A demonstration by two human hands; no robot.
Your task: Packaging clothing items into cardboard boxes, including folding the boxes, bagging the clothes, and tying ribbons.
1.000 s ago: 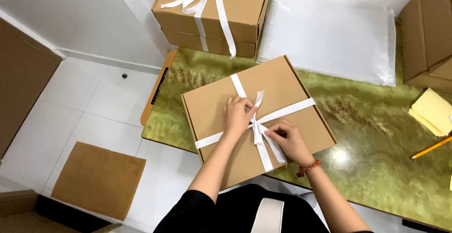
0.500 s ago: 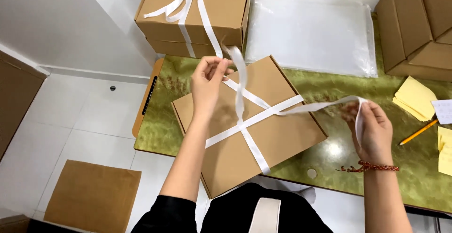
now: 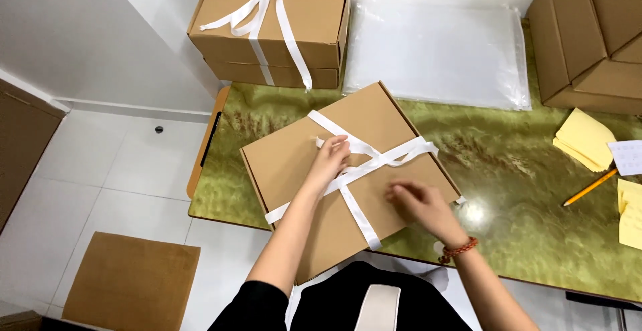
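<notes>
— Box position?
— Flat cardboard box lies on green bench, white ribbon crossed over it.
— Fingers?
— My left hand fingers pinch the ribbon near the crossing; right hand blurred, grip unreadable.

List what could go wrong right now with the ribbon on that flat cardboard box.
1. The flat cardboard box lies skewed with its near corner past the green table edge; pressing there may tip it.
2. Only the left hand pins the white ribbon at the crossing; if it lifts, the wrap may slacken.
3. The right hand is blurred in motion and may snag the loose ribbon end.
</notes>
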